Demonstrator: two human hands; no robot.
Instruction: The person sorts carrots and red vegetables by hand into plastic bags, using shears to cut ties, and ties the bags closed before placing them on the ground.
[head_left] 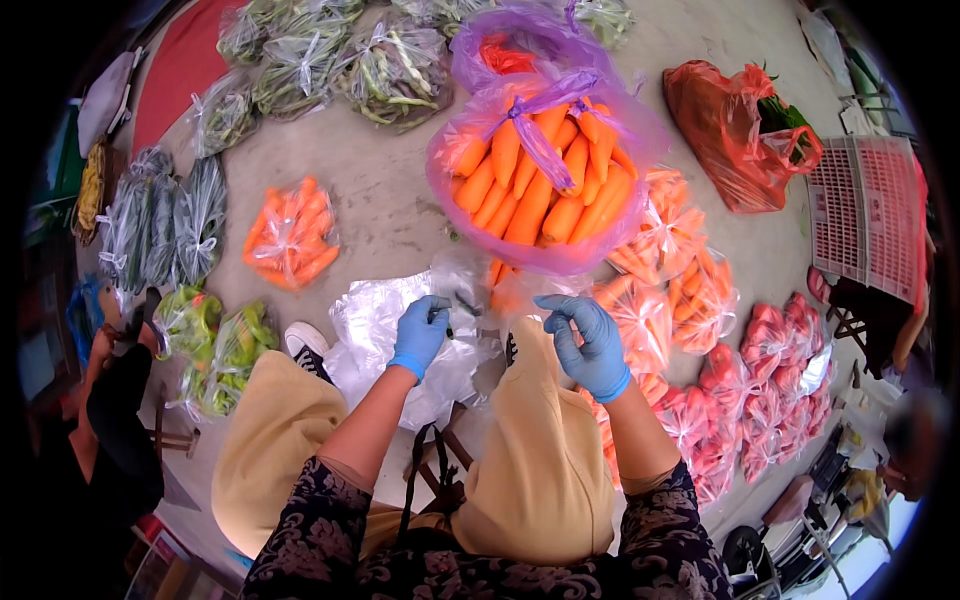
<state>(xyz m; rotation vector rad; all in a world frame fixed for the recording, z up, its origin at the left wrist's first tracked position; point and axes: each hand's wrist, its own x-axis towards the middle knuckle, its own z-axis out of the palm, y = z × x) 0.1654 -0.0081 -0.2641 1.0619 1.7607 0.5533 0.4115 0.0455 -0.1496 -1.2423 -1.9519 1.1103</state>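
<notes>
My left hand (422, 332) and my right hand (590, 348), both in blue gloves, are held apart above my lap. Between them spreads a thin clear plastic bag (468, 275), partly see-through and hard to outline. The left fingers are curled closed at its near left side; the right thumb and fingers pinch toward its right side. Just beyond stands a large purple plastic bag (440, 195) full of carrots (535, 205), its top tied in strips. Under and beside my left hand lies a stack of flat clear bags (375, 315).
Bagged carrots (290, 235) lie at left, with more carrot bags (655, 225) at right. Green peppers (240, 345), long green vegetables (295, 65) and bagged red produce (770, 370) surround me. A red bag (725, 135) and pink crate (865, 210) stand at right. People sit at both sides.
</notes>
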